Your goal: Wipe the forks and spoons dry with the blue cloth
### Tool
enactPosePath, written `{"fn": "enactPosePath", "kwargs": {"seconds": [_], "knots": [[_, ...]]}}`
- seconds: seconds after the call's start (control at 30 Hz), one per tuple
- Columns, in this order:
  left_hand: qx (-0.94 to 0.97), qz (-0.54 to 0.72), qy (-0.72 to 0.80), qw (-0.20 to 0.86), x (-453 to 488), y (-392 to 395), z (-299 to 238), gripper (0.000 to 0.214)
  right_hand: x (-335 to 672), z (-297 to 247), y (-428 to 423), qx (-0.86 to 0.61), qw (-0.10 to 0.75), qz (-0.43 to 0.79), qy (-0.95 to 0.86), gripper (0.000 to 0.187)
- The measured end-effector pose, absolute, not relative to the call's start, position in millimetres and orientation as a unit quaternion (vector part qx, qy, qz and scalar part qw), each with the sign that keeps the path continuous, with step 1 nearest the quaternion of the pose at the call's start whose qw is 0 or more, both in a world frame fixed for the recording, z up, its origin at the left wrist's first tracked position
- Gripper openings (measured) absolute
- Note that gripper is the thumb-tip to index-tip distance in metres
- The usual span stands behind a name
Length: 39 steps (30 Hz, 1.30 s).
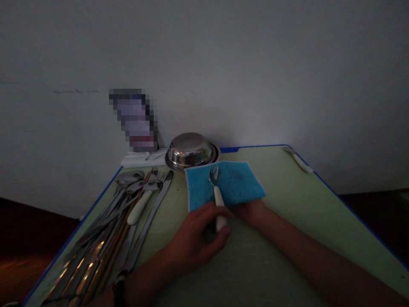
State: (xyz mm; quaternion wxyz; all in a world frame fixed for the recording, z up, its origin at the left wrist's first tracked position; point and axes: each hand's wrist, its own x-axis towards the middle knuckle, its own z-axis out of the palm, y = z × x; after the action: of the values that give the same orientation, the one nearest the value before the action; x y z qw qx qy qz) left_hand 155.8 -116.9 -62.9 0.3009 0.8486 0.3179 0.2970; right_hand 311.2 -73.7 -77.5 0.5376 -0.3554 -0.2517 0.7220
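Observation:
My left hand is closed around the white handle of a fork. The fork's metal tines point away from me, over a blue cloth with a pale edge. My right hand is under the near right part of this cloth and holds it spread out; its fingers are mostly hidden beneath. To the left lies a pile of metal cutlery, with spoons, forks, knives and brown chopsticks. A second white-handled utensil rests alone at the table's far right edge, its metal end pointing back.
An upturned shiny metal bowl stands at the back of the light green table, which has a blue rim. Beside it lies a white packet or tissue. A blurred-out phone-like object leans against the grey wall.

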Motion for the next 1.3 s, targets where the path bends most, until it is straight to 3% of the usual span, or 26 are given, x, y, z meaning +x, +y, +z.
{"fn": "enactPosePath", "kwargs": {"seconds": [0.37, 0.53, 0.7, 0.97, 1.17, 1.3], "knots": [[0.859, 0.276, 0.312, 0.298, 153.5, -117.2, -62.1, 0.019, 311.6, -70.6, -80.1, -0.272, 0.498, 0.802, -0.185, 0.034], [0.891, 0.216, 0.282, 0.281, 154.4, -118.3, -59.6, 0.022, 309.1, -74.7, -81.8, -0.319, 0.485, 0.777, -0.242, 0.023], [0.904, 0.183, 0.272, 0.274, 155.7, -118.7, -55.8, 0.017, 306.1, -76.2, -80.9, -0.343, 0.522, 0.749, -0.222, 0.034], [0.882, 0.240, 0.275, 0.299, 151.3, -115.7, -55.7, 0.009, 302.7, -80.0, -76.5, -0.371, 0.553, 0.731, -0.149, 0.048], [0.860, 0.271, 0.294, 0.317, 148.5, -119.0, -57.9, 0.031, 303.0, -72.8, -74.0, -0.353, 0.553, 0.747, -0.109, 0.046], [0.831, 0.313, 0.321, 0.330, 151.3, -120.2, -62.1, 0.034, 304.6, -68.5, -74.5, -0.337, 0.539, 0.763, -0.111, 0.043]]}}
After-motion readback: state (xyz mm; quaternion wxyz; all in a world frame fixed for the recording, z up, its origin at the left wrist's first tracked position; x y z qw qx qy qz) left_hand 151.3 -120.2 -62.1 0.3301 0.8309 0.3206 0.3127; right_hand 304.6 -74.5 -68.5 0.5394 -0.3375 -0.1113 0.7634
